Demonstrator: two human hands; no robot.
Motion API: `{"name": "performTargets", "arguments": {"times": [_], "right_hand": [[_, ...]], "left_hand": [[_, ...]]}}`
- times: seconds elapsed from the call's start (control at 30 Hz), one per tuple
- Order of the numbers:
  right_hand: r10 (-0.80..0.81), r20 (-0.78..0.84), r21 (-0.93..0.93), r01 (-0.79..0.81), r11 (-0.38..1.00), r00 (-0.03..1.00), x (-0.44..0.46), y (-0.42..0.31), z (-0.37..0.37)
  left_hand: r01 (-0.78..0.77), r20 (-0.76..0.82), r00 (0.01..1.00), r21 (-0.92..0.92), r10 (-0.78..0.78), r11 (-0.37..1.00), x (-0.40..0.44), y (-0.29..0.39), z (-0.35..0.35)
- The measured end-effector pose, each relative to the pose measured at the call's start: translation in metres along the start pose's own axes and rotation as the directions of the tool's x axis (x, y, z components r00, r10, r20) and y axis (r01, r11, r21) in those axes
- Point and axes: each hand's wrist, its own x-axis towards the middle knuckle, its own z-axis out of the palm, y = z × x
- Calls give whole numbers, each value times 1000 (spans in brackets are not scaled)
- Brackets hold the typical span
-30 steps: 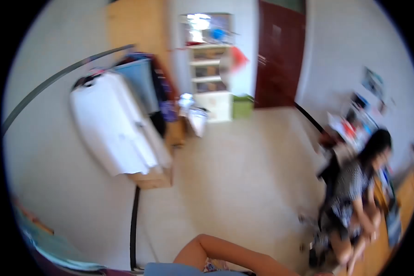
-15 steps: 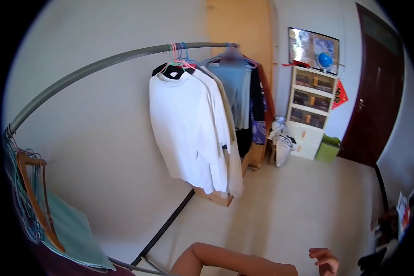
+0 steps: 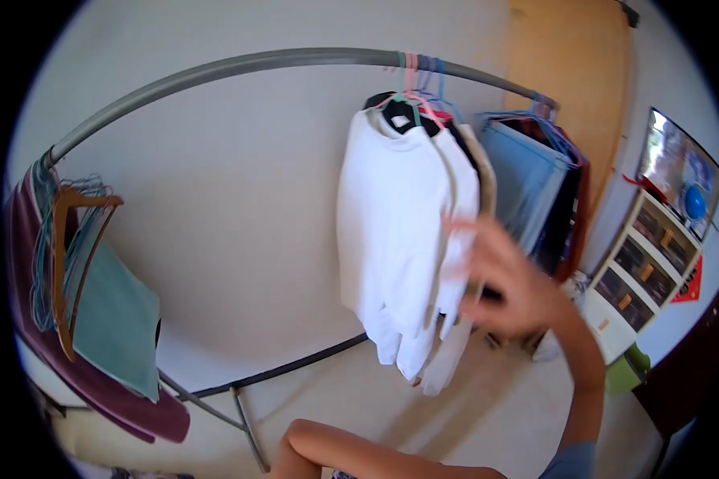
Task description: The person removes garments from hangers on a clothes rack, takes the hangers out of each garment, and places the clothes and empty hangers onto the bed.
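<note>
My right hand (image 3: 507, 279) is raised in front of the hanging clothes, blurred, its fingers apart and nothing visible in them. It overlaps the sleeve edge of a white long-sleeved top (image 3: 395, 223); whether it touches the cloth I cannot tell. That top hangs foremost among several garments on pink, green and blue hangers (image 3: 411, 96). My left forearm (image 3: 375, 455) lies bent across the bottom of the view, and my left hand is out of sight.
A curved grey rail (image 3: 240, 65) carries the clothes. At its left end hang a wooden hanger (image 3: 62, 263), several wire hangers, a mint-green cloth (image 3: 120, 327) and a maroon one (image 3: 128, 411). Blue jeans (image 3: 519, 176) hang further right, near a drawer unit (image 3: 635, 271) and a green bin (image 3: 627, 371).
My right hand has risen from the bottom edge to the front of the white tops. The view has turned left and tilted, so the rail's left end shows more fully.
</note>
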Motion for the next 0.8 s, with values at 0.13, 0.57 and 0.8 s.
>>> {"name": "performTargets", "arguments": {"times": [0.13,0.57,0.8], "right_hand": [[-69,-149,-586,-32,810,986,109,106,-4],[23,-358,-628,-259,734,933,150,186,11],[-18,-485,-327,-162,931,874,160,179,12]], "left_hand": [[25,-188,982,234,20,972,-31,2,-32],[672,-747,275,-300,-605,677,-226,5,-61],[784,-789,201,-226,-581,578,-225,-15,-38]]}}
